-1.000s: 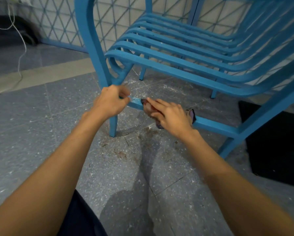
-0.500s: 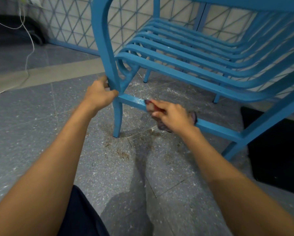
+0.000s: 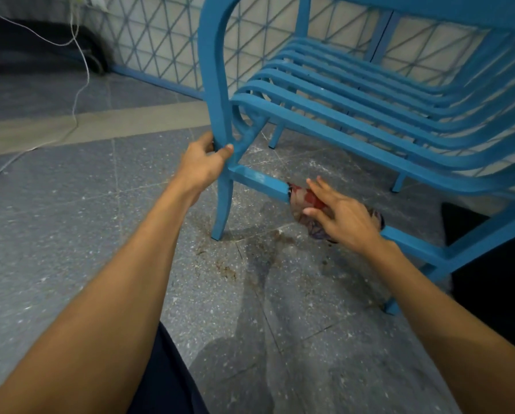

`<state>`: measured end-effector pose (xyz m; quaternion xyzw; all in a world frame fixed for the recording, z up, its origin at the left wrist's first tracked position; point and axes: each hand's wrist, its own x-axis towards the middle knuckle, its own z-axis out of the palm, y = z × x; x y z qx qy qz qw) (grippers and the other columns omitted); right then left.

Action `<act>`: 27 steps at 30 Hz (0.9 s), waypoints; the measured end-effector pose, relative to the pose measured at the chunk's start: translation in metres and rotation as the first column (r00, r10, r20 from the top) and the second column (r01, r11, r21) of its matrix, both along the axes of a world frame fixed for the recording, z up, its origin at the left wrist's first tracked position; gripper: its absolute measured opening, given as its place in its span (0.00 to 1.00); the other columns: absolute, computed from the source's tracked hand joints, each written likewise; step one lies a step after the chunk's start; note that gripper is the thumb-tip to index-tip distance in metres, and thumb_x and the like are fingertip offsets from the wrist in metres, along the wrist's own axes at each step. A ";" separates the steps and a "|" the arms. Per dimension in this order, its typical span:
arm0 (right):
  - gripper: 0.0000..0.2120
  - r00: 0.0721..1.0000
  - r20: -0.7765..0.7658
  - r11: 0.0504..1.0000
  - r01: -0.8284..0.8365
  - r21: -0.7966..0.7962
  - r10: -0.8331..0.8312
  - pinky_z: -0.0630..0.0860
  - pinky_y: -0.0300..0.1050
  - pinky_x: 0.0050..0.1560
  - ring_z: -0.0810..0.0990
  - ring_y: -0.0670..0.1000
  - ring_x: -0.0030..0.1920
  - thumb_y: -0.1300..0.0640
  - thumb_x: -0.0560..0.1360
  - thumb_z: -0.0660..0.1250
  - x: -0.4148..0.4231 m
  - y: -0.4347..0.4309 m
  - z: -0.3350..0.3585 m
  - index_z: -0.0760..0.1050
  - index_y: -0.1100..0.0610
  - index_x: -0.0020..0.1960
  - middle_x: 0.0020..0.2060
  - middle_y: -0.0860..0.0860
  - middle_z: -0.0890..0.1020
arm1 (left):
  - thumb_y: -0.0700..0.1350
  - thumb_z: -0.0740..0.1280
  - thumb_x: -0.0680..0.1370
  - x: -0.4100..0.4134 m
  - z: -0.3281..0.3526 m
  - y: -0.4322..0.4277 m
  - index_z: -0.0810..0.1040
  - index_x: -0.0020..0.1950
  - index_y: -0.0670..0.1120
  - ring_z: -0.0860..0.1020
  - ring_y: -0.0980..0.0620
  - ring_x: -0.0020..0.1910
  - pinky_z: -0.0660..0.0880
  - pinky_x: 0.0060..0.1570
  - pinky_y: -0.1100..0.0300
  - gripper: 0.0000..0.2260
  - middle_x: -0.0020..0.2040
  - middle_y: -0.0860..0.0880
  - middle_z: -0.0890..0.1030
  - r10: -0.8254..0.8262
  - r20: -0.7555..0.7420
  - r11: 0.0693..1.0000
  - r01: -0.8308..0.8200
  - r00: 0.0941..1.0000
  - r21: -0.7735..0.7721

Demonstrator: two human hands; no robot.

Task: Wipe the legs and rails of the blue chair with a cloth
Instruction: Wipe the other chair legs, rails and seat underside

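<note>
Grips the near-left leg (image 3: 224, 201) of the blue chair (image 3: 354, 115) with the left hand (image 3: 201, 167), thumb across its face and fingers (image 3: 208, 141) clenched round behind, just above the joint with the lower rail (image 3: 257, 179). Holds the cloth (image 3: 301, 201) round that rail with the right hand (image 3: 347, 221): upper fingers (image 3: 317, 186) stretched loosely over the top, thumb pressed to the near side, so grasping cloth and bar together rather than squeezing hard. Has the cloth partway along the rail, nearer the gripped leg than the far one; dark red, patterned, bunched, sagging a little underneath.

Going by looks: expect a stiff painted frame, smooth and likely a bit slick, heavy enough not to skate on the tiled floor (image 3: 71, 219) yet worth steadying by a leg. Expect a soft, limp cloth that moulds to the squared bar; best taken in a full wrap, not by a corner.

As for the chair: stands upright on its legs. Carries the rail level, long axis running from the gripped leg down toward the lower right, parallel to the seat slats above. Seems to sweep those slats upward at the right, so probably has its back on that side. Calls for strokes along the rail's length, and up and down on the legs
</note>
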<state>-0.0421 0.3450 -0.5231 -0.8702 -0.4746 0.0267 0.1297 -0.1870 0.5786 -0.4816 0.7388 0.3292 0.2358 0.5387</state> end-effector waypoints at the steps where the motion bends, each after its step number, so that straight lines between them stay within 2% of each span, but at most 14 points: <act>1: 0.29 1.000 -0.017 1.000 0.005 -0.010 -0.005 0.72 0.57 0.64 0.71 0.58 0.68 0.42 0.78 0.58 -0.002 0.016 0.001 0.53 0.44 0.76 0.75 0.47 0.59 | 0.50 0.60 0.81 -0.001 0.000 -0.002 0.73 0.66 0.49 0.75 0.54 0.56 0.71 0.53 0.57 0.14 0.58 0.54 0.77 -0.008 0.015 1.000 0.008 1.000 -0.022; 4: 0.28 0.999 -0.017 0.999 -0.032 -0.015 0.032 0.68 0.58 0.67 0.70 0.60 0.68 0.43 0.79 0.58 -0.022 0.077 0.001 0.55 0.46 0.76 0.75 0.51 0.62 | 0.54 0.54 0.83 -0.004 -0.001 -0.002 0.72 0.68 0.47 0.74 0.54 0.57 0.69 0.55 0.57 0.19 0.57 0.55 0.73 -0.002 0.033 0.999 0.003 0.999 -0.035; 7: 0.27 0.998 0.033 0.998 -0.052 0.024 0.052 0.69 0.57 0.65 0.72 0.60 0.66 0.48 0.79 0.60 -0.040 0.121 0.002 0.57 0.48 0.76 0.74 0.51 0.65 | 0.53 0.53 0.83 -0.005 -0.002 0.001 0.73 0.66 0.44 0.74 0.52 0.53 0.68 0.51 0.57 0.19 0.55 0.53 0.73 0.008 0.035 1.000 -0.007 0.999 -0.019; 10: 0.28 0.981 0.120 0.986 -0.160 0.050 0.153 0.67 0.56 0.67 0.70 0.58 0.68 0.54 0.79 0.62 -0.041 0.109 -0.003 0.57 0.46 0.76 0.73 0.48 0.65 | 0.52 0.54 0.83 -0.004 -0.003 0.004 0.75 0.60 0.47 0.75 0.52 0.50 0.69 0.47 0.58 0.14 0.53 0.53 0.75 -0.008 0.025 1.000 0.008 1.000 -0.004; 12: 0.28 0.967 0.144 0.972 -0.223 0.069 0.211 0.67 0.58 0.67 0.69 0.57 0.69 0.56 0.78 0.63 -0.031 0.079 -0.007 0.58 0.44 0.75 0.73 0.47 0.65 | 0.51 0.54 0.83 -0.004 -0.003 0.006 0.75 0.60 0.47 0.75 0.53 0.50 0.70 0.40 0.64 0.14 0.53 0.53 0.75 -0.016 0.015 1.000 0.016 1.000 -0.003; 14: 0.28 0.975 0.142 0.979 -0.184 0.088 0.170 0.70 0.60 0.65 0.72 0.56 0.67 0.54 0.77 0.65 -0.021 0.047 -0.009 0.60 0.43 0.74 0.72 0.47 0.68 | 0.52 0.54 0.83 -0.004 -0.004 0.009 0.76 0.58 0.48 0.76 0.53 0.50 0.71 0.39 0.64 0.14 0.53 0.54 0.75 -0.031 0.005 0.999 0.031 1.000 0.007; 16: 0.28 0.987 0.144 0.995 -0.078 0.064 0.069 0.72 0.57 0.62 0.76 0.56 0.62 0.47 0.77 0.64 -0.018 0.031 -0.008 0.58 0.40 0.74 0.70 0.45 0.70 | 0.54 0.55 0.82 -0.005 -0.007 0.011 0.76 0.53 0.52 0.77 0.50 0.51 0.75 0.48 0.53 0.12 0.52 0.53 0.77 -0.035 0.000 0.999 0.035 0.999 0.027; 18: 0.27 0.990 0.137 0.999 0.033 0.010 -0.034 0.71 0.57 0.62 0.75 0.57 0.62 0.41 0.77 0.60 -0.019 0.038 -0.007 0.56 0.37 0.74 0.70 0.45 0.71 | 0.55 0.55 0.82 -0.006 -0.008 0.013 0.76 0.51 0.54 0.79 0.47 0.55 0.74 0.54 0.45 0.12 0.53 0.53 0.78 -0.024 0.002 0.999 0.024 1.000 0.027; 20: 0.26 0.991 0.100 0.995 0.096 -0.025 -0.093 0.68 0.58 0.63 0.74 0.58 0.63 0.39 0.78 0.57 -0.024 0.058 -0.001 0.56 0.37 0.74 0.69 0.46 0.72 | 0.55 0.55 0.82 -0.004 -0.008 0.013 0.76 0.52 0.55 0.78 0.48 0.56 0.75 0.56 0.46 0.11 0.53 0.54 0.78 -0.020 0.005 1.000 0.020 1.000 0.013; 23: 0.26 0.993 0.052 0.994 0.105 -0.032 -0.103 0.66 0.59 0.63 0.74 0.59 0.62 0.42 0.79 0.57 -0.037 0.101 0.003 0.56 0.40 0.75 0.67 0.49 0.73 | 0.55 0.56 0.82 -0.003 -0.007 0.013 0.76 0.53 0.55 0.78 0.49 0.56 0.74 0.56 0.49 0.11 0.54 0.55 0.79 -0.010 0.010 1.000 0.010 1.000 0.009; 27: 0.26 0.989 0.100 0.993 0.111 -0.045 -0.106 0.63 0.60 0.61 0.69 0.59 0.64 0.46 0.81 0.55 -0.061 0.145 0.002 0.51 0.42 0.76 0.71 0.46 0.68 | 0.54 0.55 0.82 -0.005 -0.007 0.012 0.77 0.57 0.53 0.78 0.49 0.55 0.73 0.54 0.50 0.13 0.53 0.54 0.78 -0.020 0.012 1.000 0.020 1.000 0.001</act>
